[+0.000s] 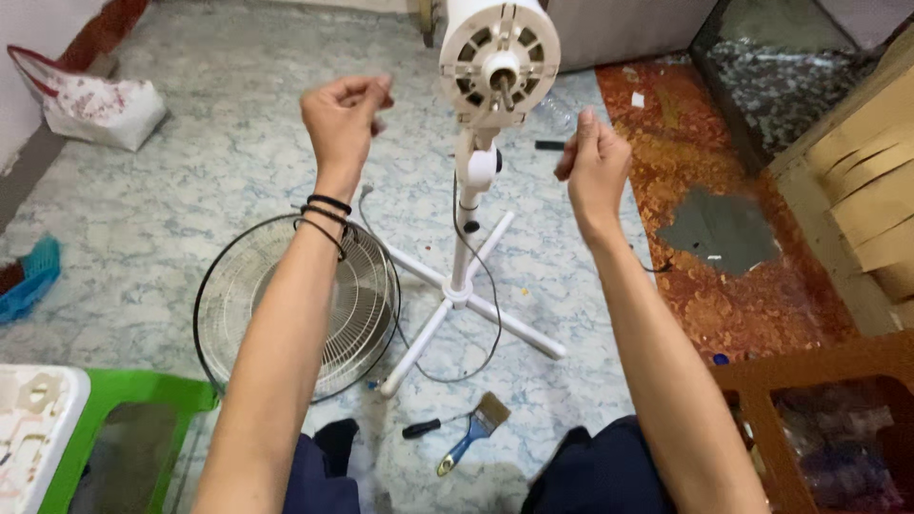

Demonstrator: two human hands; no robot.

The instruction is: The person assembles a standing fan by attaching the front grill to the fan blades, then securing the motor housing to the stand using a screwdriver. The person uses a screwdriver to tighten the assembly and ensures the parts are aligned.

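Near the person's knees, a paintbrush (pixel 476 428) with a blue handle and a screwdriver (pixel 422 428) with a black handle lie on the marbled floor (pixel 171 219). A green stool (pixel 133 419) stands at the lower left. A little farther, the round wire fan guard (pixel 295 305) lies flat on the floor, partly under the left forearm.

Both forearms are stretched forward and raised. The left hand (pixel 345 119) is curled closed with the fingers bent down, the wrist carrying black bands (pixel 326 214). If it pinches something small, I cannot tell; nothing is clearly visible in it. The right hand (pixel 595 167) is also closed into a loose fist, thumb side up, and what it holds, if anything, is too small to see.

Between the two hands stands the white fan stand (pixel 464 257) on its cross base, with a black cord (pixel 481 314) hanging along the pole. Its motor head (pixel 497 59), with no blades and the shaft bare, is just above and between the hands, close to both but touched by neither.

Farther left, a white bag (pixel 100 109) lies near the wall.
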